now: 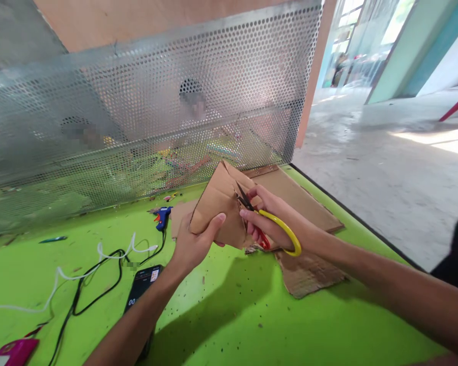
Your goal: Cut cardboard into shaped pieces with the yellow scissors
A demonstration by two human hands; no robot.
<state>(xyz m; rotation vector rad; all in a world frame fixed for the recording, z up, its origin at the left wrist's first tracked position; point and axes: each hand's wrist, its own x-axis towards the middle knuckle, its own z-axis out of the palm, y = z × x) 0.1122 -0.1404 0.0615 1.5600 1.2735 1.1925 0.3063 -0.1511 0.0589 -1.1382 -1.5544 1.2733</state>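
My left hand (198, 239) grips a folded piece of brown cardboard (216, 203) by its lower left side, thumb on top. In my right hand (270, 213) is a pair of scissors (286, 229) with one yellow and one red handle. Their dark blades are parted at the right part of the cardboard, where a cut or torn edge shows. The piece is held tilted above the green table (221, 320). Under and behind my right hand lie larger cardboard sheets (301, 198), and a ragged cardboard scrap (309, 277) is nearer to me.
A perforated metal screen (145, 112) stands along the table's far edge, with people blurred behind it. To the left lie a blue glue gun (162, 217), a black cable (99, 295), a white cable (53, 292), a phone (143, 284), a pen (53, 239) and a pink object (21, 352).
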